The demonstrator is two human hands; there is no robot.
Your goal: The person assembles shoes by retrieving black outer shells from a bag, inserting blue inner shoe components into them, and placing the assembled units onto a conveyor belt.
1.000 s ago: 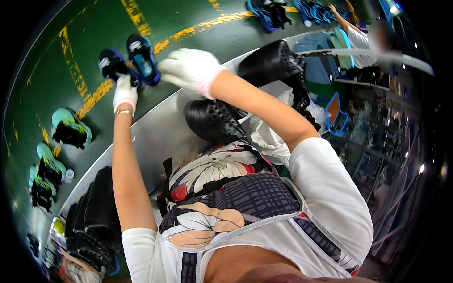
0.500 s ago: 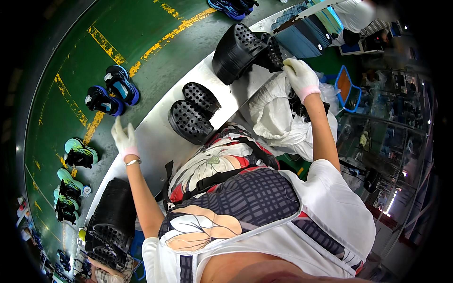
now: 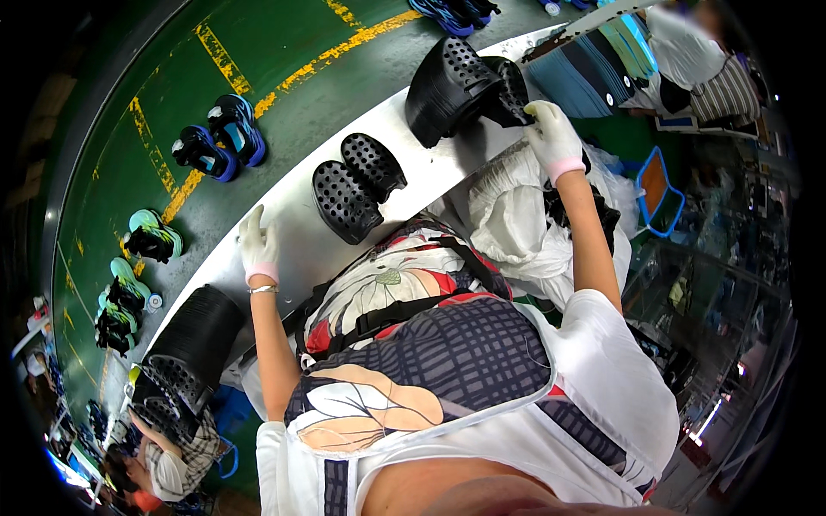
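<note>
A pair of black perforated clog uppers (image 3: 348, 202) lies side by side on the metal bench (image 3: 297, 228) in front of me. Beyond them to the right stands a nested stack of black clog uppers (image 3: 443, 95), with another black perforated upper (image 3: 506, 93) leaning at its right side. My right hand (image 3: 552, 138), in a white glove, pinches the lower right edge of that leaning upper. To the left of the pair, my gloved left hand (image 3: 258, 245) is over the bench edge, fingers stretched and holding nothing. Another stack of black uppers (image 3: 198, 335) lies at the bench's left end.
White plastic bags (image 3: 508, 206) bulge beside my right arm. Blue-grey sheets (image 3: 576, 73) are stacked at the far right, near a person in white (image 3: 684, 47). Blue-black shoes (image 3: 219, 142) and green-black shoes (image 3: 129, 284) stand across the bench. A blue-framed stool (image 3: 661, 193) is at right.
My left hand has drawn in, its fingers closer together. My right hand stays at the leaning upper's edge. The whole view has turned slightly, showing more of a person at lower left.
</note>
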